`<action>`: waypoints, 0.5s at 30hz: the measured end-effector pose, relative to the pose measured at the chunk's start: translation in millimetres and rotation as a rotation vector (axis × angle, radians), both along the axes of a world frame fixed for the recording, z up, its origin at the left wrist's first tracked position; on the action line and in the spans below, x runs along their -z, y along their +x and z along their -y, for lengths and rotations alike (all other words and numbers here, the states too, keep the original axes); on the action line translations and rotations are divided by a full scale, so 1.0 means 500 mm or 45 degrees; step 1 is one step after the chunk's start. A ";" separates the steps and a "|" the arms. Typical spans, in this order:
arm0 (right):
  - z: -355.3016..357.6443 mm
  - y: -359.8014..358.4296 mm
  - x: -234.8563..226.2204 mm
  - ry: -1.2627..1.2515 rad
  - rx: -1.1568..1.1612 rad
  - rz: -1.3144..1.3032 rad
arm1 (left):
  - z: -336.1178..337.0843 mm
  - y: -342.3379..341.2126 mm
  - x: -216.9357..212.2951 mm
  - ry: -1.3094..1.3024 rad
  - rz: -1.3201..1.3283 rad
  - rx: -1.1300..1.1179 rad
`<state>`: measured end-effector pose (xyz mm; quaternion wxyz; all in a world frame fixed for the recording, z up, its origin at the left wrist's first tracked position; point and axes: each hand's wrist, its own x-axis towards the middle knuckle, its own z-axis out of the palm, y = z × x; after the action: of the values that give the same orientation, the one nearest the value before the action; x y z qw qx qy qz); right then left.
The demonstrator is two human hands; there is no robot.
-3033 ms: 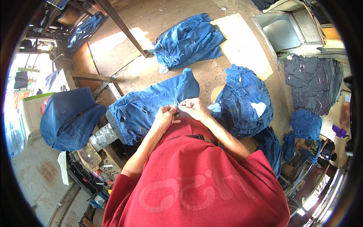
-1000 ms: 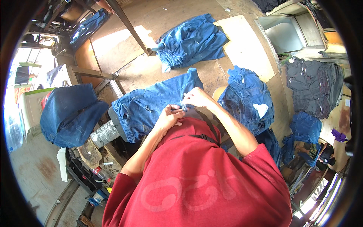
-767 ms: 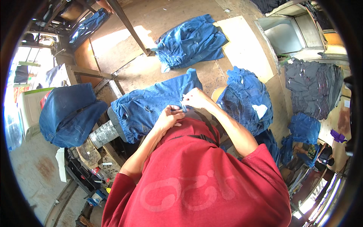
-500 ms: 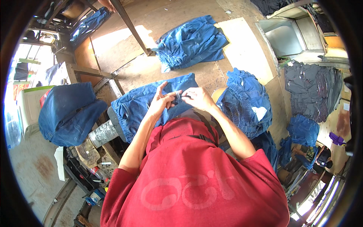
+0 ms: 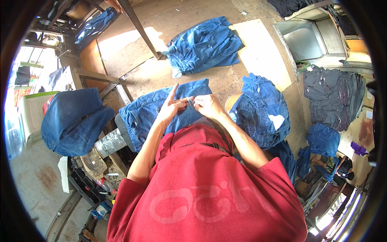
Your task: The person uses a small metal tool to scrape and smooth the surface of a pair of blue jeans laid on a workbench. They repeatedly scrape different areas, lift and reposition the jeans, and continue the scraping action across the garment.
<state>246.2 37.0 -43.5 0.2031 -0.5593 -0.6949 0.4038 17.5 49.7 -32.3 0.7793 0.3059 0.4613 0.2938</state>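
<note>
Wooden table [image 5: 133, 72], hands [image 5: 189, 105] pinching denim [image 5: 149, 111]

The person wore a red short-sleeved shirt [image 5: 209, 193] with a large faded pink emblem across its front. Both sleeves ended near the elbows, at about 8 and 4 o'clock, leaving forearms and each hand uncovered.

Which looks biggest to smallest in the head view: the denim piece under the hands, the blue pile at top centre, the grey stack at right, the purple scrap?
1. Denim piece under the hands; it is nearer the camera, though.
2-3. Blue pile and grey stack: too alike to rank.
4. Purple scrap, by far smallest.
</note>
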 end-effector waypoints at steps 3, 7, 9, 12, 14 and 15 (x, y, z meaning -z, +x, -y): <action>-0.001 0.001 0.000 -0.205 -0.038 -0.105 | 0.004 -0.001 0.010 0.024 0.053 -0.033; 0.002 0.004 0.014 0.013 -0.095 0.009 | -0.004 0.005 -0.007 0.044 0.002 0.000; 0.009 0.014 0.026 0.149 0.038 -0.046 | -0.007 -0.008 -0.033 -0.007 -0.071 0.034; 0.031 0.056 0.043 -0.119 0.527 -0.498 | 0.024 -0.086 -0.083 0.626 -0.895 -0.004; 0.049 0.101 0.051 -0.166 0.689 -0.227 | 0.084 -0.146 -0.101 0.894 -1.560 -0.366; 0.060 0.121 0.055 -0.381 0.750 -0.046 | 0.125 -0.177 -0.105 0.849 -1.673 -0.486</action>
<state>306.6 7.1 -71.0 0.2391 -0.7527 -0.4325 0.4350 -70.8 -12.9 20.0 0.1464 0.5521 0.7622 0.3047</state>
